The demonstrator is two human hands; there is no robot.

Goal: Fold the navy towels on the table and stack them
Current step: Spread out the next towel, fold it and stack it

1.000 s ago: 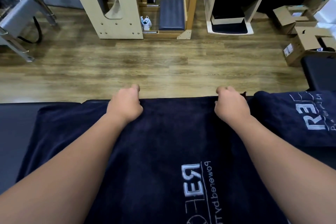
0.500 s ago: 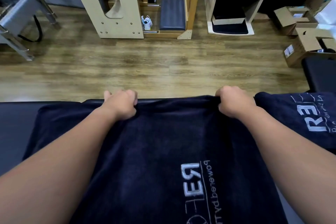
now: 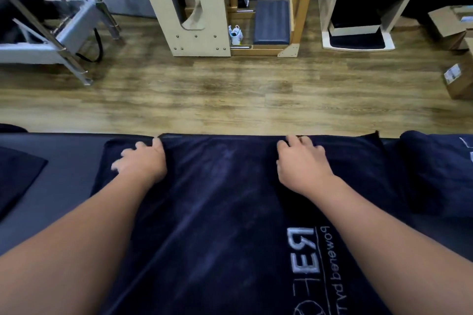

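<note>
Towel [image 3: 230, 212] runs lengthwise from frame bottom to mid-frame. Left hand [image 3: 143, 161] and right hand [image 3: 300, 163] lie flat, fingers loosely spread, on its far edge, equally near.

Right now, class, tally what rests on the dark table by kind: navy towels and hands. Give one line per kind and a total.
Navy towels: 3: spread towel, towel at right, dark cloth at left, likely another towel.
Hands: 2: left hand, right hand.
Total: 5
</note>
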